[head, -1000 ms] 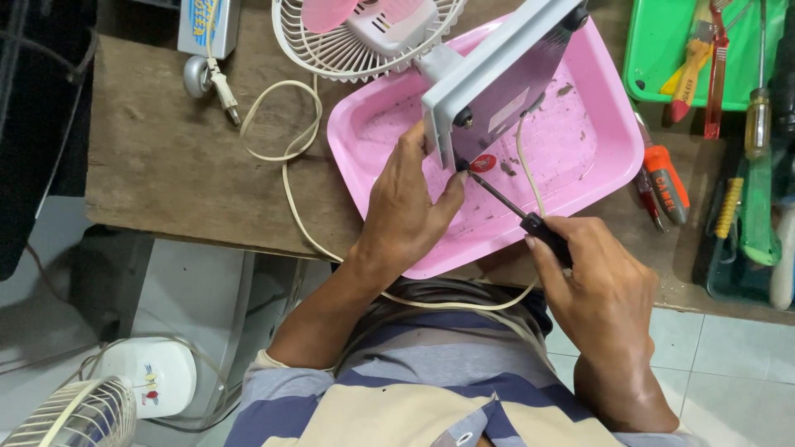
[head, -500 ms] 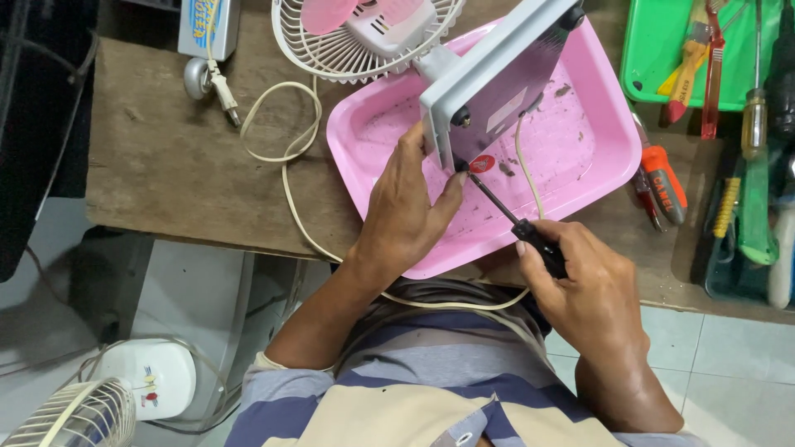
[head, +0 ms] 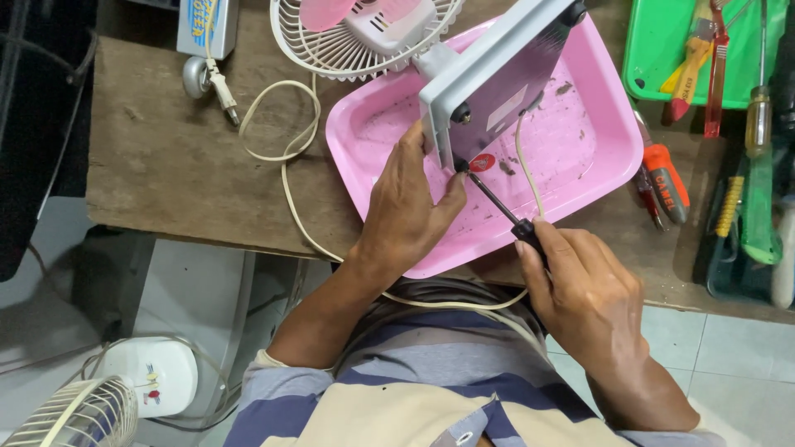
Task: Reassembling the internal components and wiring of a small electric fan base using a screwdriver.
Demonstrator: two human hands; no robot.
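A small white fan (head: 364,33) with pink blades lies tipped over, its grey square base (head: 497,79) turned up over a pink tray (head: 580,149). My left hand (head: 406,207) grips the near edge of the base, thumb by a corner screw. My right hand (head: 580,290) holds a black-handled screwdriver (head: 501,207), its tip set on the base's lower corner beside a red round sticker. The fan's cream cord (head: 286,165) loops across the wooden table and under my arms.
A green tray (head: 662,58) with tools stands at the back right. An orange-handled tool (head: 667,182) and several screwdrivers (head: 758,190) lie right of the pink tray. A plug (head: 217,87) and small box sit at the back left. Another fan (head: 74,414) stands on the floor.
My right hand has shifted slightly with the screwdriver, whose tip stays at the base's corner. The left hand holds the same grip.
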